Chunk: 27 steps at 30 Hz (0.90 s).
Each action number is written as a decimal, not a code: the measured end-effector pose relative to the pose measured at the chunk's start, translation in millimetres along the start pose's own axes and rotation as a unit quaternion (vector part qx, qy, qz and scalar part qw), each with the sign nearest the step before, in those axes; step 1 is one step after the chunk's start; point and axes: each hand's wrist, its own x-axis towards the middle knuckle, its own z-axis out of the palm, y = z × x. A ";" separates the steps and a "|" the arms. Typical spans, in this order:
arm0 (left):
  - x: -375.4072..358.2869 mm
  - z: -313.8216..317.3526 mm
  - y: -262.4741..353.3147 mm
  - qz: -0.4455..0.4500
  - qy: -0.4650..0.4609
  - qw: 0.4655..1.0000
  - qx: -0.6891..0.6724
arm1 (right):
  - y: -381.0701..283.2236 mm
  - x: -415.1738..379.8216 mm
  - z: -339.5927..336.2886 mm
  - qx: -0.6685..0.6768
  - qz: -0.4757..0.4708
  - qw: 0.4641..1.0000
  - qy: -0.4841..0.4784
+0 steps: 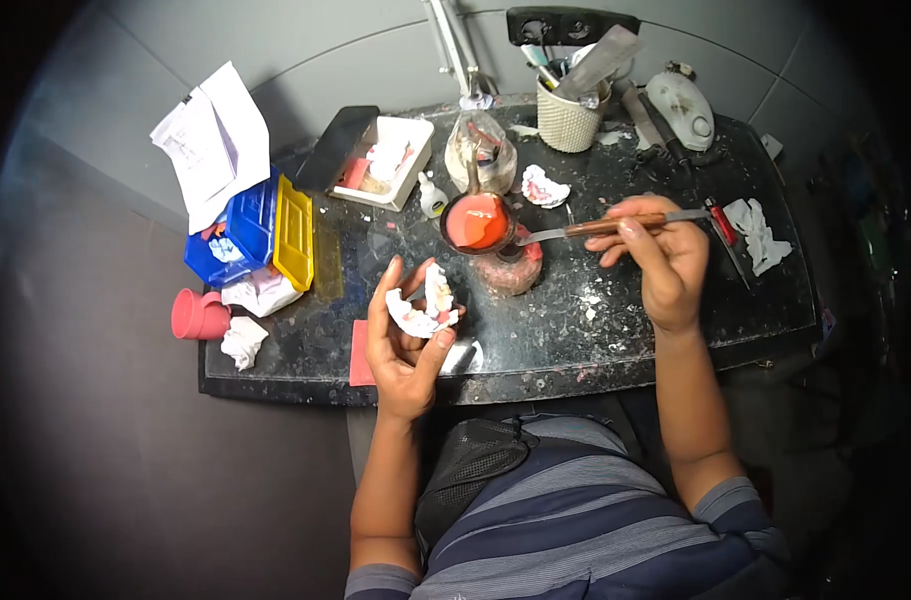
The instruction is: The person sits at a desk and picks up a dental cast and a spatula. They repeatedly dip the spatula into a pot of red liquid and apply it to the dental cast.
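My left hand [404, 372] is closed around a white plaster dental cast [416, 316] with patches of pink on it, held above the front of the bench. In my right hand [666, 270] is a wax knife [621, 224], gripped by its wooden handle between thumb and fingers. Its metal blade points left, the tip right at the rim of a small dark pan [446, 238]. Glossy orange-red wax [479, 221] fills the pan. Just below the pan sits a round, pink-crusted object [509, 276]. Behind the pan, another plaster dental cast [545, 187] lies on the bench.
On the left stand a blue and yellow box [294, 235], a pink cup [200, 314] and crumpled tissue [244, 342]. A white tray [423, 140] and a woven pot [570, 120] of tools are at the back. A red-handled tool [722, 222] lies right.
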 end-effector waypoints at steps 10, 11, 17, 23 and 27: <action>-11.4 -0.9 -13.0 0.056 -0.007 0.997 0.053 | 0.5 2.0 16.7 -0.046 -0.045 0.998 -0.029; -12.2 -1.9 -13.3 0.058 -0.012 0.997 0.053 | 0.8 1.9 17.4 -0.051 -0.046 0.997 -0.031; -14.0 -5.7 -13.2 0.072 -0.029 0.994 0.080 | -1.5 -1.0 18.7 -0.033 -0.055 0.998 -0.021; -11.5 -4.3 -10.8 0.077 -0.041 0.993 0.077 | -5.3 -16.8 25.7 0.008 -0.046 0.994 -0.101; -12.7 -2.5 -9.0 0.075 -0.029 0.994 0.070 | -5.3 -20.9 29.7 -0.008 -0.047 0.987 -0.153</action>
